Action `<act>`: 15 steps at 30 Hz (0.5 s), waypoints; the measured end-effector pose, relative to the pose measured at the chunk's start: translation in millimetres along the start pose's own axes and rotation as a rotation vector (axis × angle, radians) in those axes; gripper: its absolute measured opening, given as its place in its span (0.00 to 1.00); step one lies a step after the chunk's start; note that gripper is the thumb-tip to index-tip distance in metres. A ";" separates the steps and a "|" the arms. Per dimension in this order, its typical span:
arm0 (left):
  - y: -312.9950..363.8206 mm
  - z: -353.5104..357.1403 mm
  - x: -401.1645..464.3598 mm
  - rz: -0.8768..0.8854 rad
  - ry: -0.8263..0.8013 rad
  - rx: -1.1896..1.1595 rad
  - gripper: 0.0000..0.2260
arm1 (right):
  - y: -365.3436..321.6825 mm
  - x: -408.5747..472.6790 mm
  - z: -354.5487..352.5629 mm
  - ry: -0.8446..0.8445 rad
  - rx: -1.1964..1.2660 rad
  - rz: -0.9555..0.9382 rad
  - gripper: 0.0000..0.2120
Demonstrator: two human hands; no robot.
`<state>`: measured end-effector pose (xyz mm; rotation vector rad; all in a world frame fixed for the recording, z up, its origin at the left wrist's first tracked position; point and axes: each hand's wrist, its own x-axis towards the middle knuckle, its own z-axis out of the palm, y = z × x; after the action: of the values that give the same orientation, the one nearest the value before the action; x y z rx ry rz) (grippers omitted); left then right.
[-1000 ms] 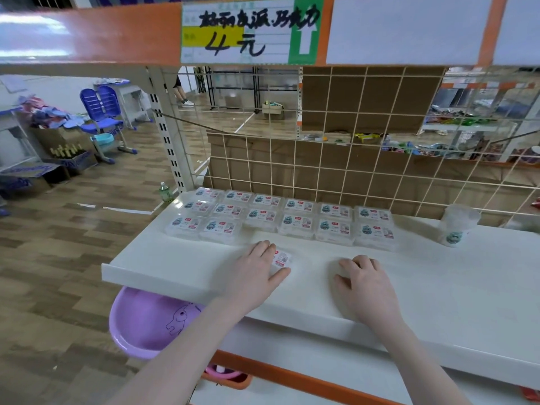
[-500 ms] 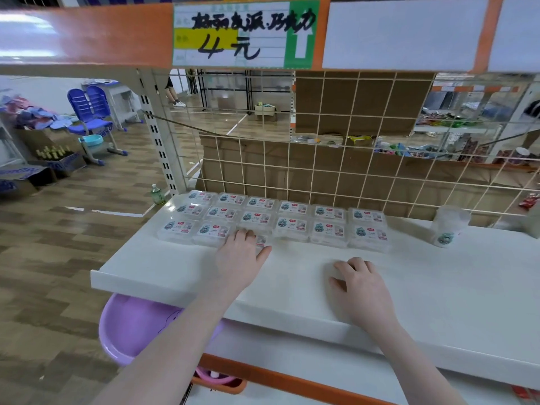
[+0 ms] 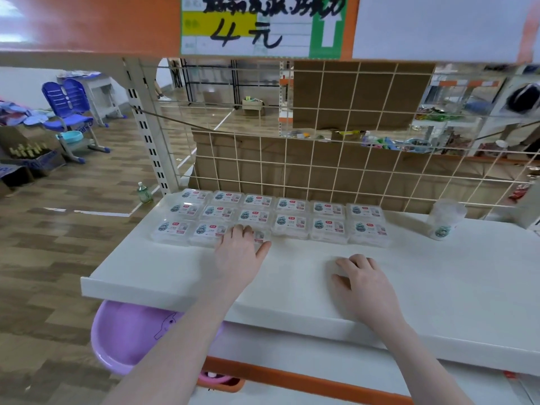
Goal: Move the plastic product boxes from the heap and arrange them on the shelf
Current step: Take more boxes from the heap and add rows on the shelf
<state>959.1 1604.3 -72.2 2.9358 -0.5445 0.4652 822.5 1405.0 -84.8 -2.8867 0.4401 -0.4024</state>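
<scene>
Brown wood-plank flooring [image 3: 58, 244] with white tape lines stretches behind a cream wire-grid back panel [image 3: 336, 171]. A blue plastic chair [image 3: 68, 112] stands far left near cardboard cartons [image 3: 26, 162]. A lilac plastic basin [image 3: 128, 337] sits below, a handwritten price sign [image 3: 260, 24] above.

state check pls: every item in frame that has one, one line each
left hand: flat on a product box, fingers straight
product box under the hand: in the front-row gap, mostly covered
arranged boxes: lying flat in rows, lids closed
right hand: resting on the shelf, fingers loosely curled, holding nothing
plastic cup: upright
green bottle: upright on the floor, capped
</scene>
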 end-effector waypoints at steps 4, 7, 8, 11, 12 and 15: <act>-0.3 1.5 2.4 -0.002 0.025 -0.074 0.21 | -1.7 -3.1 -1.6 0.002 0.003 0.005 0.14; -0.3 2.5 3.3 0.006 0.029 -0.080 0.21 | -1.8 -4.4 -3.6 0.015 0.026 0.030 0.14; -0.3 1.9 3.5 0.007 0.016 -0.082 0.22 | -2.0 -6.0 -4.2 0.019 0.030 0.044 0.14; 0.3 0.2 3.2 -0.005 -0.043 -0.063 0.23 | -0.5 -15.7 -7.6 0.045 0.069 0.082 0.12; 0.7 -0.9 2.6 -0.008 -0.051 -0.062 0.22 | 1.2 -19.9 -9.3 0.061 0.091 0.094 0.12; 3.9 -7.0 -2.4 0.015 -0.007 -0.138 0.19 | 11.1 -30.1 -15.1 0.101 0.122 0.146 0.11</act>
<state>953.7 1602.7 -66.1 2.8048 -0.5749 0.4022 787.5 1401.9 -80.2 -2.7044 0.6160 -0.5330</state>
